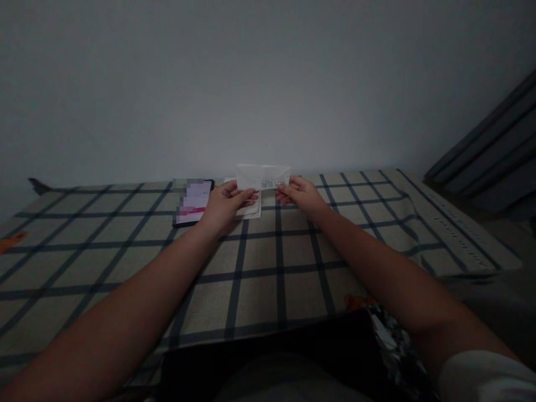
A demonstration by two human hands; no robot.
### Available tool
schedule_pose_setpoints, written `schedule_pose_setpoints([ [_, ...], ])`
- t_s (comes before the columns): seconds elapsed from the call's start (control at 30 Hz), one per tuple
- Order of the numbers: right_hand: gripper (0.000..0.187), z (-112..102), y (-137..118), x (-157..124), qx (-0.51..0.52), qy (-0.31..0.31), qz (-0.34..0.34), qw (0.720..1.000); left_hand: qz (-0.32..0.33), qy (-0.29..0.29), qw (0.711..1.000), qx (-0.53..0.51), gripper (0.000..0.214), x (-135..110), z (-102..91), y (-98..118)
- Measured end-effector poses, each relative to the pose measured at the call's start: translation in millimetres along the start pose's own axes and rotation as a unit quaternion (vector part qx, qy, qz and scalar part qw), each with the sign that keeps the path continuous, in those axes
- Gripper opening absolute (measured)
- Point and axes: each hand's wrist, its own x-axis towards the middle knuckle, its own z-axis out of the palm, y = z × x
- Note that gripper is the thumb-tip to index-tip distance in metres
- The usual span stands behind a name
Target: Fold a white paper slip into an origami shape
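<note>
A narrow strip of white folded paper [251, 175] with dark printed characters near its lower right is stretched between my two hands, raised a little above the table. My left hand [228, 202] pinches its left end between thumb and fingers. At the right end, my right hand [302, 194] grips it the same way. Partly hidden behind my left hand lie some pale, flat sheets [253, 211] on the cloth. Just left of that hand is a smartphone [195, 204] with a lit screen, part of which is blurred out.
A checked tablecloth [259, 290] in beige and dark blue covers the table, which meets a plain wall [268, 84]. An orange object [13, 241] sits at the left edge, another orange item [355, 302] near the front. Dark curtain-like folds [489, 145] hang at right.
</note>
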Motion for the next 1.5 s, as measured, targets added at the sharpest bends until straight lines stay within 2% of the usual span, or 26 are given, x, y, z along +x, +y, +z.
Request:
schedule_pose_setpoints([
  [0.23, 0.044, 1, -3, -4, -0.020, -0.012, -0.021, 0.999, 0.026, -0.024, 0.999, -0.010, 0.040, 2, -1.3, -4],
  [0.43, 0.041, 2, -6, -7, -0.047, -0.020, -0.040, 0.998, 0.023, -0.031, 0.999, -0.017, 0.041, 4, -2.1, -8],
  [0.57, 0.040, 2, -6, -8, -0.059, -0.029, -0.051, 0.996, 0.051, -0.023, 0.997, 0.056, 0.042, 4, -4.0, -5],
  [0.77, 0.038, 3, -5, -9, -0.087, -0.047, -0.088, 0.991, 0.103, -0.046, 0.977, 0.182, 0.038, 5, -9.5, -1],
  [0.9, 0.039, 5, -5, -11, -0.110, -0.057, -0.116, 0.985, 0.117, -0.079, 0.961, 0.239, 0.039, 5, -9.0, -5],
  [1.03, 0.031, 7, -10, -14, -0.193, -0.066, -0.146, 0.968, 0.104, -0.126, 0.951, 0.261, 0.043, 2, -7.0, -8],
  [1.13, 0.027, 7, -12, -16, -0.222, -0.072, -0.147, 0.961, 0.103, -0.131, 0.952, 0.258, 0.044, 1, -8.1, -12],
  [1.27, 0.030, 6, -9, -15, -0.211, -0.055, -0.135, 0.967, 0.090, -0.149, 0.964, 0.201, 0.040, 3, -10.2, -18],
  [1.5, 0.028, 8, -11, -16, -0.249, -0.065, -0.146, 0.955, 0.100, -0.175, 0.964, 0.176, 0.064, -4, -5.5, -16],
])
